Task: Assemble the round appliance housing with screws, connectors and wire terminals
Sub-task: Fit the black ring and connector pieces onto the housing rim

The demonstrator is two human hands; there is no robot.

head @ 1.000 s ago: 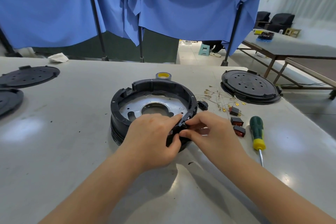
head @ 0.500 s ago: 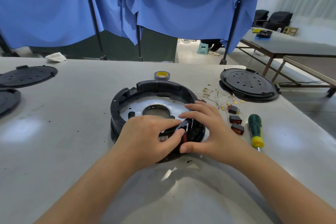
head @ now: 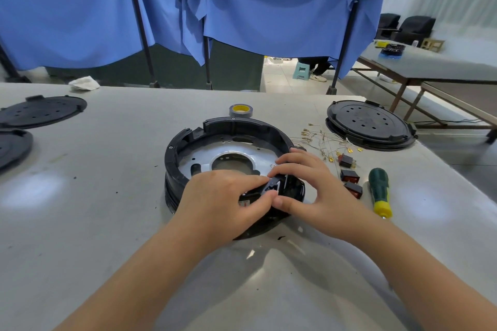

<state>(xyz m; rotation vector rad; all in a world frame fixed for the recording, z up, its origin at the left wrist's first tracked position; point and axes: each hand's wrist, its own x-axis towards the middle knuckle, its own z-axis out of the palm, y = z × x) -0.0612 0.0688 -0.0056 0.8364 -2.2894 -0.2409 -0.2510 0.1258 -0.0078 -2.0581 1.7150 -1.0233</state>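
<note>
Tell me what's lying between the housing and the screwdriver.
Head view: three small red-and-black switches lie between housing and screwdriver, by the right hand.

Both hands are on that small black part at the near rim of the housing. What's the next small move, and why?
Probably press the small black part down into the rim of the housing until it seats. The left hand and right hand both pinch it at the near rim, and it looks tilted. Whether it has clicked in cannot be told.
</note>
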